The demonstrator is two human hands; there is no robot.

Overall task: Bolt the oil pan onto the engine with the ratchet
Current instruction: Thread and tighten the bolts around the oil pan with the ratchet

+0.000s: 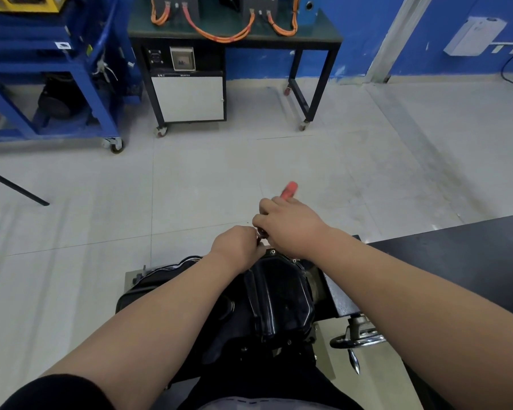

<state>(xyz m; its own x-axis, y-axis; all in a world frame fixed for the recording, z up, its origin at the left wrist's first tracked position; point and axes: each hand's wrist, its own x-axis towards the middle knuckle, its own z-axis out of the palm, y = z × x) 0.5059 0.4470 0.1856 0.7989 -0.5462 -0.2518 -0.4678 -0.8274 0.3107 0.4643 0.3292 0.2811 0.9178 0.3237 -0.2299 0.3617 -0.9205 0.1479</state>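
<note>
Tightening at the far rim of the oil pan point(282, 291), which sits on the engine point(216, 324) below you, your right hand point(290, 226) wraps the ratchet point(289, 189) handle and your left hand point(237, 244) curls its fingers round the head: press the socket square and swing short strokes.

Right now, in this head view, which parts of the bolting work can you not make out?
1. Head view: the ratchet head and socket, hidden between the left hand and the right hand.
2. Head view: any bolt under the socket, covered by the left hand.
3. Head view: the ratchet's red handle end, blurred.
4. Head view: the near edge of the oil pan, crossed by the forearms.
</note>
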